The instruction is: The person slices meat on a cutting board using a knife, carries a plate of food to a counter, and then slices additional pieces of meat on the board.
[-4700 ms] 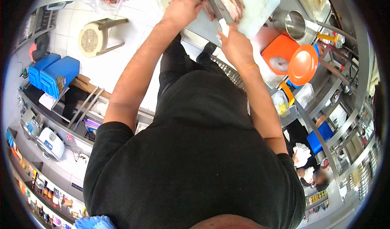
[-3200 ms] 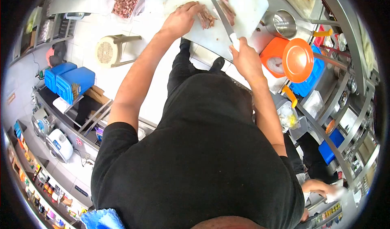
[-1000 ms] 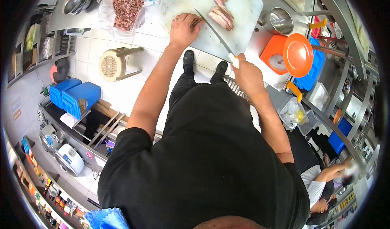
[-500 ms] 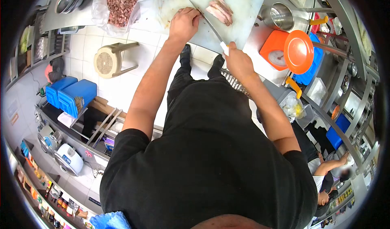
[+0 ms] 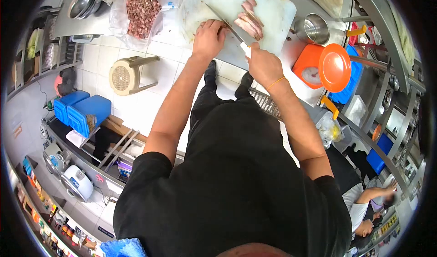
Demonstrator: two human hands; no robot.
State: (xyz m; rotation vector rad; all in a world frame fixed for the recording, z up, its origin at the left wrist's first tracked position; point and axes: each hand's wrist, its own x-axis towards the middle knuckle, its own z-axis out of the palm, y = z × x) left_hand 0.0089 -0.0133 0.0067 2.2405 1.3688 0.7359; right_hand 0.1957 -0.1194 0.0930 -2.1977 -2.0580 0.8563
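Note:
My right hand (image 5: 265,66) is closed round the white handle of a kitchen knife (image 5: 227,25). Its long blade slants forward and left across the white cutting board (image 5: 277,8), passing right by the fingertips of my left hand (image 5: 209,39). That hand rests at the near side of the board with its fingers curled down and together; whatever lies beneath them is mostly hidden. Strips of pale pink meat (image 5: 249,21) lie on the board to the right of the blade. Left of the board, a clear plastic bag (image 5: 119,17) lies spread open under a heap of diced meat (image 5: 142,13).
A steel pot (image 5: 314,28) and an orange scale with a round orange pan (image 5: 334,63) stand right of the board. Metal bowls (image 5: 83,4) sit at the far left. On the floor is a beige stool (image 5: 125,77). Another person (image 5: 362,202) works at lower right.
The knife has slid forward and left along the board, with my right hand following closer to the board. My left hand stays in place beside the blade. The whole view has shifted slightly.

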